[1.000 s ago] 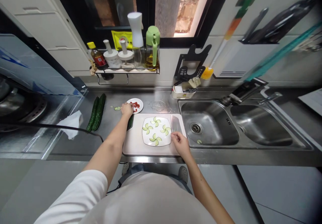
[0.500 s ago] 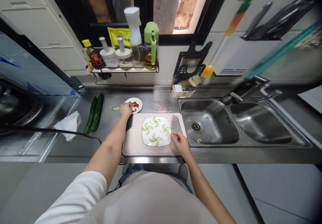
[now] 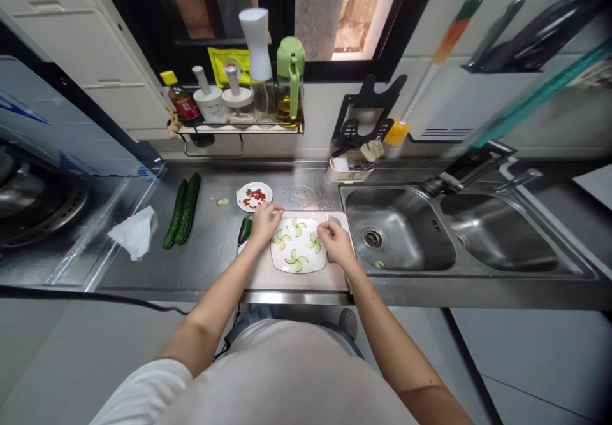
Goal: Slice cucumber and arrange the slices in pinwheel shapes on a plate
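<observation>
A white square plate [image 3: 297,261] on the pale cutting board [image 3: 287,282] bears several pinwheels of green-edged cucumber slices [image 3: 296,259]. My left hand [image 3: 266,223] is over the plate's upper left edge, its fingertips together; anything between them is too small to make out. At the right edge, by one pinwheel, my right hand [image 3: 335,241] has thumb and fingers pinched, their contents hidden. Behind my left hand sits a small round plate [image 3: 241,199] with chopped red bits [image 3: 253,197]. A cut cucumber piece [image 3: 245,229] lies left of the board. The knife is mostly covered by my right hand.
Two whole cucumbers [image 3: 183,212] and a crumpled white tissue [image 3: 135,232] lie on the counter at left. A double sink [image 3: 401,234] adjoins the board's right side. A rack [image 3: 243,130] with bottles and jars hangs behind.
My left hand has moved right from the small plate of red bits to the square plate. My right hand has moved slightly up and left, onto the plate's right edge.
</observation>
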`<state>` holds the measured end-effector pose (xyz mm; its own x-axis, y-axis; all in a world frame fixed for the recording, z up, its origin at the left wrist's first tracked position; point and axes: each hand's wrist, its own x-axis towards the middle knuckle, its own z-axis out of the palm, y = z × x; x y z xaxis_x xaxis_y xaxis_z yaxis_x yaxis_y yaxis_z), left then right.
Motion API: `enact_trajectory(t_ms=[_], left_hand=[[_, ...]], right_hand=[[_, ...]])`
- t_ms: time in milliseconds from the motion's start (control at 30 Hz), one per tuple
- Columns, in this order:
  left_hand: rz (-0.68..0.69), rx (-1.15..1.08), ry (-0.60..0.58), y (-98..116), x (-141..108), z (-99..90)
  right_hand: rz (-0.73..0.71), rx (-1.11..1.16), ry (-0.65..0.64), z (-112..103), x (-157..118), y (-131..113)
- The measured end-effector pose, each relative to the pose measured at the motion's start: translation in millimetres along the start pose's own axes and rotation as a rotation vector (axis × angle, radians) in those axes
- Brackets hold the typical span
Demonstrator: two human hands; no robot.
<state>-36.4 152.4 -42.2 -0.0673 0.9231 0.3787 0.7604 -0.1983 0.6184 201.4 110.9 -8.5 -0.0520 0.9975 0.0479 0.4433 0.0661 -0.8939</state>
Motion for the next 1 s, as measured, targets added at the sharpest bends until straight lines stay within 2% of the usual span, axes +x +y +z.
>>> enact_trajectory(t_ms=[167,333,467,700,1000], left_hand=[[0.174,-0.007,0.053,31.3,-21.8,-4.3],[0.27,0.018,0.099,45.7,-37.5,-7.5],[0.254,0.067,0.077,49.4,-46.4,-10.6],[0.125,0.123,-0.067,55.4,-57.0,-15.9],[0.155,0.125,-0.064,58.8,-59.8,-14.9]], right_hand=[[-0.055,0.049,-0.049,12.3,14.1,-18.8],[-0.2,0.029,-0.068,20.4,19.1,-33.2],[-0.261,-0.028,-0.081,18.1,17.0,-40.6],[-0.225,-0.055,-0.126,14.6,9.4,-42.3],[-0.254,0.001,-0.194,14.9,12.3,-34.5]])
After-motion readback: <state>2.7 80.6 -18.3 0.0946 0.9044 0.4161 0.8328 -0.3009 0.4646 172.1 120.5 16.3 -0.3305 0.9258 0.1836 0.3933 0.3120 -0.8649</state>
